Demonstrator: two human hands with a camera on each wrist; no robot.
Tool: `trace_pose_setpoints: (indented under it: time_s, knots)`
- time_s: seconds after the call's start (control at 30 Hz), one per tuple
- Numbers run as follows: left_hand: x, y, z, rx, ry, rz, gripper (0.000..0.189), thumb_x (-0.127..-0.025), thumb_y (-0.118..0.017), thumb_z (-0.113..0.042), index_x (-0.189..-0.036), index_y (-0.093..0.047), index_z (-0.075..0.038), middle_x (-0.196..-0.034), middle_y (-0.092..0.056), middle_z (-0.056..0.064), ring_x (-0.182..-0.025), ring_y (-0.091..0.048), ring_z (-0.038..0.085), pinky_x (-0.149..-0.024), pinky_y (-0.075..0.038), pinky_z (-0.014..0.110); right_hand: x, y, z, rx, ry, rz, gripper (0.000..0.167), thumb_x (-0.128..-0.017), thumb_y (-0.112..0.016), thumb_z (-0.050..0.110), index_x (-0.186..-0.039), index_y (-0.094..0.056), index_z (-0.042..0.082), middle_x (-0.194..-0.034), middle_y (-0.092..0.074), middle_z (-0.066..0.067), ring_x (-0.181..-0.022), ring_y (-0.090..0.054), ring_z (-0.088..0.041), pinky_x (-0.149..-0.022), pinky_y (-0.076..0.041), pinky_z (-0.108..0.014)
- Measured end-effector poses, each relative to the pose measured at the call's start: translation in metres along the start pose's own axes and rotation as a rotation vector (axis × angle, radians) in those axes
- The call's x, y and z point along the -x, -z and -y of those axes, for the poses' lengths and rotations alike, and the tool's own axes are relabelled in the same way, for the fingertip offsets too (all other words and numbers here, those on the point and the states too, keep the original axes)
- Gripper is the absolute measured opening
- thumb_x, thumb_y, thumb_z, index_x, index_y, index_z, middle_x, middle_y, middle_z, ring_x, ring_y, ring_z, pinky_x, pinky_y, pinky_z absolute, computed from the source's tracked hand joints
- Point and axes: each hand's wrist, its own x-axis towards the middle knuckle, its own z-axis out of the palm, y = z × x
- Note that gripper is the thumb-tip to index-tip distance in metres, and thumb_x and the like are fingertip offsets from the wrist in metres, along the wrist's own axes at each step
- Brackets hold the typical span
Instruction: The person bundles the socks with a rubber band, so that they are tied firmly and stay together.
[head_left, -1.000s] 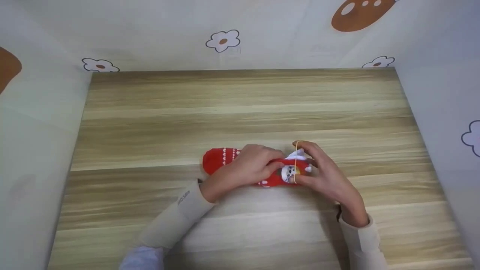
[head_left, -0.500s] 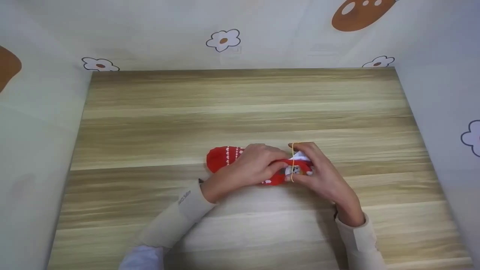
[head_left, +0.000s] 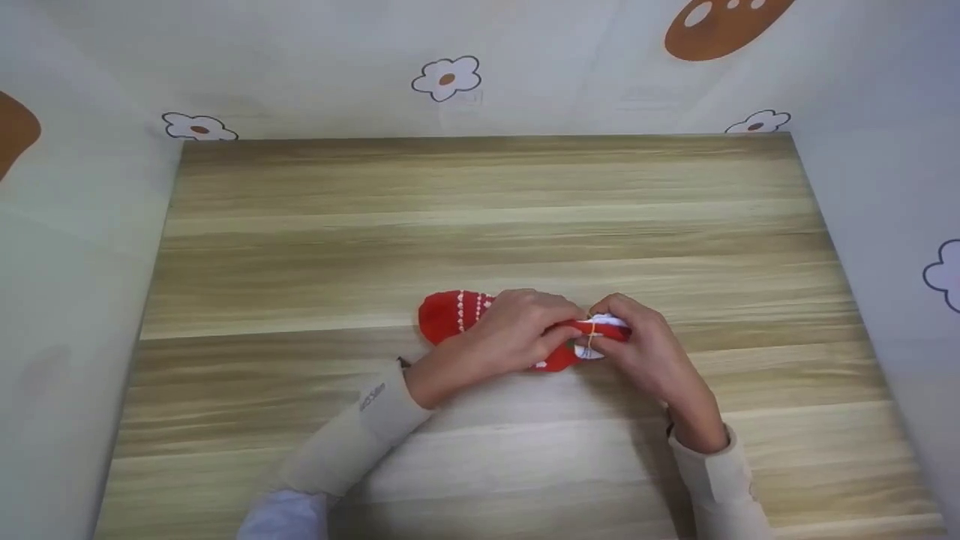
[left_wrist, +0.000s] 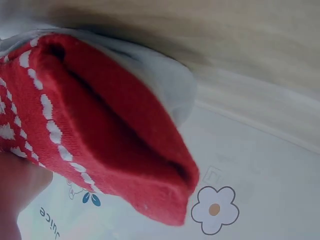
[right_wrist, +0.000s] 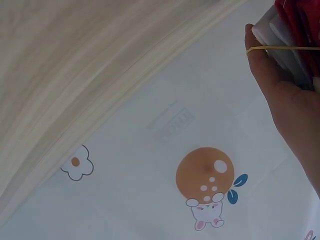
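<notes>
A red sock bundle (head_left: pixel 441 319) with white knit patterns lies across the middle of the table. My left hand (head_left: pixel 514 330) grips it around its middle, thumb on the near side. At the right end, my right hand (head_left: pixel 654 349) pinches the bunched red and white cuff between thumb and fingers. A thin yellow rubber band (head_left: pixel 593 331) loops over those fingertips and across the cuff; it also shows as a stretched band (right_wrist: pixel 285 48) in the right wrist view. The left wrist view shows the red toe end (left_wrist: pixel 115 125) folded, with pale grey-white fabric (left_wrist: pixel 170 82) behind it.
The wood-grain table (head_left: pixel 480 202) is enclosed by pale walls (head_left: pixel 315 67) printed with flowers and brown shapes. Its back edge lies well beyond the hands. Beige cuffs (head_left: pixel 360 427) wrap both forearms.
My right thumb and fingers have drawn closer together, and the rubber band spans a shorter length. The cuff is now squeezed narrower. The sock bundle and left hand have shifted slightly right.
</notes>
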Motion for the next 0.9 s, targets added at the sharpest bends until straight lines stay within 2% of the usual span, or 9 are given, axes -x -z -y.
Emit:
trace_pose_setpoints:
  time_s: [0.13, 0.3, 0.47, 0.7, 0.9]
  knots:
    - [0.0003, -0.0023, -0.0010, 0.009, -0.007, -0.024, 0.032, -0.096, -0.074, -0.034, -0.125, -0.071, -0.021, -0.113, -0.077, -0.007, -0.092, -0.072, 0.007, -0.084, -0.057, 0.020, -0.0001, -0.0003, -0.0009, 0.012, 0.001, 0.005, 0.024, -0.083, -0.086, 0.007, -0.101, -0.071, 0.014, -0.099, -0.072, 0.002, -0.087, -0.061, -0.016, -0.077, -0.052, -0.022]
    - [0.0022, -0.0042, -0.0005, 0.033, -0.091, -0.057, 0.033, -0.097, -0.072, -0.030, -0.129, -0.071, -0.020, -0.113, -0.075, -0.004, -0.092, -0.071, 0.008, -0.081, -0.055, 0.017, -0.0001, -0.0025, -0.0024, -0.004, 0.056, 0.006, 0.022, -0.083, -0.086, 0.008, -0.100, -0.073, 0.013, -0.095, -0.072, 0.004, -0.083, -0.061, -0.014, -0.073, -0.051, -0.021]
    - [0.0025, -0.0040, -0.0010, 0.014, -0.140, -0.081, 0.028, -0.098, -0.072, -0.026, -0.123, -0.076, -0.015, -0.110, -0.076, -0.002, -0.093, -0.072, 0.009, -0.083, -0.056, 0.017, 0.0003, -0.0048, -0.0010, -0.012, 0.065, 0.009, 0.020, -0.084, -0.085, 0.007, -0.098, -0.073, 0.015, -0.094, -0.072, 0.005, -0.082, -0.060, -0.013, -0.071, -0.051, -0.022]
    - [0.0023, -0.0055, -0.0023, -0.036, -0.161, -0.135, 0.021, -0.097, -0.072, -0.026, -0.112, -0.077, -0.012, -0.103, -0.075, -0.002, -0.086, -0.071, 0.008, -0.079, -0.057, 0.017, 0.0006, -0.0053, 0.0023, -0.006, 0.022, 0.035, 0.021, -0.085, -0.083, 0.007, -0.100, -0.071, 0.016, -0.097, -0.071, 0.003, -0.083, -0.061, -0.015, -0.073, -0.052, -0.024]
    - [0.0027, -0.0023, -0.0035, 0.016, -0.139, -0.180, 0.024, -0.096, -0.073, -0.028, -0.115, -0.073, -0.013, -0.105, -0.074, -0.003, -0.089, -0.069, 0.007, -0.081, -0.056, 0.015, 0.0023, 0.0018, -0.0007, -0.103, 0.002, 0.060, 0.029, -0.085, -0.086, 0.018, -0.110, -0.069, 0.017, -0.102, -0.071, 0.003, -0.090, -0.064, -0.017, -0.077, -0.055, -0.023]
